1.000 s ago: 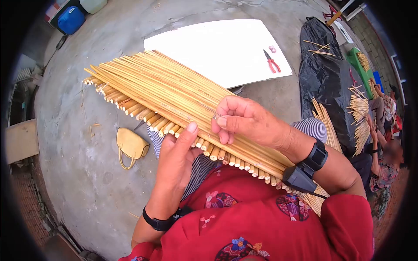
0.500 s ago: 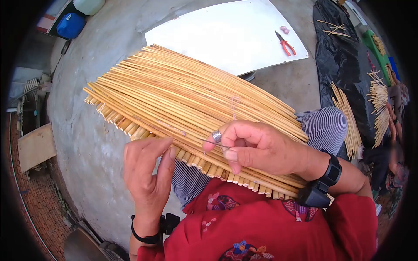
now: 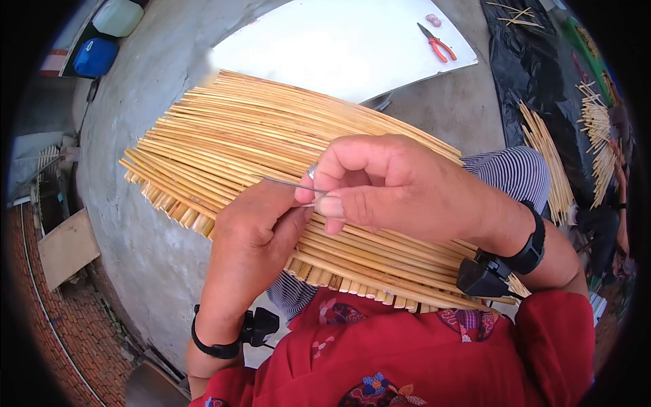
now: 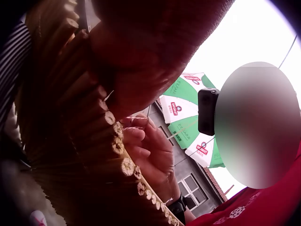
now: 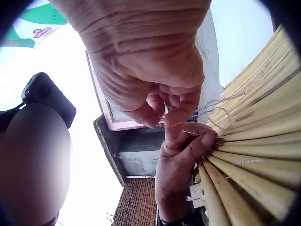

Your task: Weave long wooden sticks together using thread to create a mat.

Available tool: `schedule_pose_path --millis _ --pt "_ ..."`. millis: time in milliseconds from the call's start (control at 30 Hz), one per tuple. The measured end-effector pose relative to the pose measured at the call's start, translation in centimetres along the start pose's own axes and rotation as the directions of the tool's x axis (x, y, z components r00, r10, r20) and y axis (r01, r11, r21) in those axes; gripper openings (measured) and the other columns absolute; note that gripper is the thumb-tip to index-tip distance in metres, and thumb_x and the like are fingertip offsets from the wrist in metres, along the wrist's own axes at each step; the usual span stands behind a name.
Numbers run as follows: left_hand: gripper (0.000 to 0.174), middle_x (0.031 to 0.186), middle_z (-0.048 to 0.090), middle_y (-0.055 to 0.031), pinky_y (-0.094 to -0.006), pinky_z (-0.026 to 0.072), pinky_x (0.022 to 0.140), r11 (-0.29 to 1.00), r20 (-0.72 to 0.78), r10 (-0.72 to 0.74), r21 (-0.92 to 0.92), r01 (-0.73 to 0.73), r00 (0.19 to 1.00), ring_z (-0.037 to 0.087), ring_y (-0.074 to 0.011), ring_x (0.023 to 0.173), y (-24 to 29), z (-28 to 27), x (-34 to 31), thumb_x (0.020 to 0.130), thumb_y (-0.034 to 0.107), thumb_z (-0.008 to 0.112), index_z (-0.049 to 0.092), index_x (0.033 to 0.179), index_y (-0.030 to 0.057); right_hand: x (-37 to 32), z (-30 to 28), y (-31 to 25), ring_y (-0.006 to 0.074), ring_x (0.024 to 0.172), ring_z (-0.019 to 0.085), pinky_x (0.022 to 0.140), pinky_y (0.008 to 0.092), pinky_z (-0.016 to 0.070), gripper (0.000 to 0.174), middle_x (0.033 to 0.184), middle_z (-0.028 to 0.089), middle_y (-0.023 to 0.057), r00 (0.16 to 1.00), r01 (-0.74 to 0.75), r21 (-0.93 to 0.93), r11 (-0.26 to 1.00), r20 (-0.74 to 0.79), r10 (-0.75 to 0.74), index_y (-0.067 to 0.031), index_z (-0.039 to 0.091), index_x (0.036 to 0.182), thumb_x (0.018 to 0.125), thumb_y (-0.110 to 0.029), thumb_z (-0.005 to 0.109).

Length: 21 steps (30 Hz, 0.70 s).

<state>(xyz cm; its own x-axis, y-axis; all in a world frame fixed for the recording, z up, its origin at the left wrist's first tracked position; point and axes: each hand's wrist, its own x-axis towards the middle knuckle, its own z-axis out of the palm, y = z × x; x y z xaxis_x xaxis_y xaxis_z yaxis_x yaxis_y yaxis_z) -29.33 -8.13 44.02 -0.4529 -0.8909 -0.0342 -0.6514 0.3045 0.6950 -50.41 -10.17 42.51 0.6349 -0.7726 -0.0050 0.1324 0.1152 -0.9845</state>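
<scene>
A mat of thin yellow stalks (image 3: 224,129) lies across the person's lap, its cut ends along the near side. The right hand (image 3: 397,190) pinches a long thin needle (image 3: 288,183) between thumb and fingers, its free end pointing left over the stalks. A metal ring (image 3: 312,171) is on one of its fingers. At the mat's near edge the left hand (image 3: 251,227) pinches a twisted pinkish thread, its fingertips meeting the right hand's. In the right wrist view, loose thread (image 5: 228,113) loops over the stalks beside the left hand (image 5: 181,165).
Beyond the mat a white board (image 3: 305,51) bears red-handled pliers (image 3: 437,44) and a small pink bundle (image 3: 433,20). On the right, black plastic sheeting (image 3: 529,74) lies near loose stalks (image 3: 548,163). A blue container (image 3: 95,57) stands far left.
The left hand has come up from the mat's near edge to meet the right hand. The right hand has risen with the needle, and the view has shifted slightly.
</scene>
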Motion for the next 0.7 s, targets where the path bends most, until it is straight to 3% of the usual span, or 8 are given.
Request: schedule_pose_path --millis 33,100,167,267,367,467,567,700 --pt "0.009 0.074 0.061 -0.0096 -0.0349 0.0473 0.064 0.995 -0.042 -0.083 -0.05 0.081 0.996 0.061 -0.0285 0.073 0.1 0.1 -0.3 0.079 0.004 0.068 0.064 0.087 0.0037 0.1 -0.3 -0.3 0.0117 0.072 0.061 0.063 0.0257 0.0479 0.019 0.074 0.062 0.005 0.996 -0.053 -0.017 0.998 -0.066 0.052 0.0022 0.058 0.093 0.089 -0.016 0.059" --pt "0.006 0.075 0.062 -0.0101 -0.0337 0.0473 0.063 0.993 -0.073 -0.109 -0.061 0.105 0.991 0.061 -0.0277 0.071 0.4 0.2 -0.7 0.08 0.003 0.067 0.064 0.085 0.0034 0.2 -1.2 -1.4 0.011 0.07 0.06 0.06 0.0256 0.0472 0.02 0.073 0.062 0.0046 0.968 -0.164 -0.034 0.986 -0.199 0.154 0.002 0.06 0.089 0.088 -0.018 0.061" --pt "0.005 0.076 0.064 -0.0104 -0.0332 0.0478 0.062 0.996 -0.095 -0.08 -0.043 0.076 0.992 0.062 -0.0275 0.07 0.5 0.4 -1.1 0.081 0.003 0.067 0.064 0.085 0.0022 0.0 -2.1 -0.7 0.0107 0.067 0.059 0.059 0.0269 0.0463 0.021 0.07 0.061 0.004 0.965 -0.18 -0.146 0.973 -0.219 0.146 0.0009 0.061 0.087 0.087 -0.02 0.062" --pt "0.009 0.08 0.065 -0.0062 -0.0242 0.0455 0.065 0.998 -0.076 -0.067 -0.01 0.067 0.995 0.059 -0.0139 0.073 0.3 0.2 -1.3 0.088 0.007 0.063 0.067 0.092 -0.0006 -0.5 -3.4 1.0 0.011 0.063 0.056 0.058 0.0289 0.0452 0.02 0.068 0.06 0.0045 0.967 -0.198 -0.333 0.922 -0.219 0.129 -0.001 0.063 0.086 0.087 -0.021 0.063" --pt "0.012 0.082 0.066 -0.0073 -0.0263 0.0463 0.067 0.999 -0.036 -0.047 -0.006 0.046 0.998 0.06 -0.0167 0.073 -0.1 0.3 -1.3 0.088 0.009 0.062 0.067 0.095 0.0006 -0.8 -4.1 1.3 0.0135 0.06 0.054 0.058 0.0301 0.0445 0.02 0.067 0.059 0.0063 0.985 -0.161 -0.422 0.892 -0.131 0.116 -0.0024 0.063 0.087 0.086 -0.023 0.063" --pt "0.006 0.079 0.065 -0.0118 -0.0353 0.0493 0.064 0.998 -0.028 0.037 0.043 -0.036 0.999 0.063 -0.0292 0.074 0.2 0.3 -0.7 0.083 0.006 0.065 0.065 0.088 0.0019 -0.7 -4.7 1.1 0.0118 0.061 0.053 0.058 0.028 0.0434 0.018 0.067 0.058 0.004 0.978 -0.195 -0.556 0.808 -0.051 0.201 -0.0039 0.063 0.09 0.086 -0.021 0.065" --pt "0.006 0.078 0.065 -0.0105 -0.035 0.049 0.063 0.984 0.016 0.119 0.131 -0.12 0.993 0.063 -0.0286 0.073 0.3 0.4 -0.5 0.083 0.006 0.065 0.065 0.089 0.0026 -0.8 -5.0 1.7 0.0147 0.064 0.058 0.06 0.0281 0.0443 0.015 0.071 0.061 0.0054 0.98 -0.152 -0.605 0.781 0.014 0.201 -0.0064 0.065 0.095 0.087 -0.019 0.065" --pt "0.008 0.078 0.065 -0.0087 -0.035 0.0486 0.061 0.996 0.086 0.075 0.032 -0.078 0.993 0.062 -0.0277 0.07 -0.4 -0.3 -0.1 0.083 0.007 0.065 0.066 0.09 0.0037 -0.9 -5.1 2.8 0.023 0.071 0.063 0.064 0.0319 0.0468 0.018 0.083 0.068 0.0089 0.978 -0.047 -0.562 0.825 0.144 0.154 -0.0102 0.068 0.104 0.087 -0.017 0.062"
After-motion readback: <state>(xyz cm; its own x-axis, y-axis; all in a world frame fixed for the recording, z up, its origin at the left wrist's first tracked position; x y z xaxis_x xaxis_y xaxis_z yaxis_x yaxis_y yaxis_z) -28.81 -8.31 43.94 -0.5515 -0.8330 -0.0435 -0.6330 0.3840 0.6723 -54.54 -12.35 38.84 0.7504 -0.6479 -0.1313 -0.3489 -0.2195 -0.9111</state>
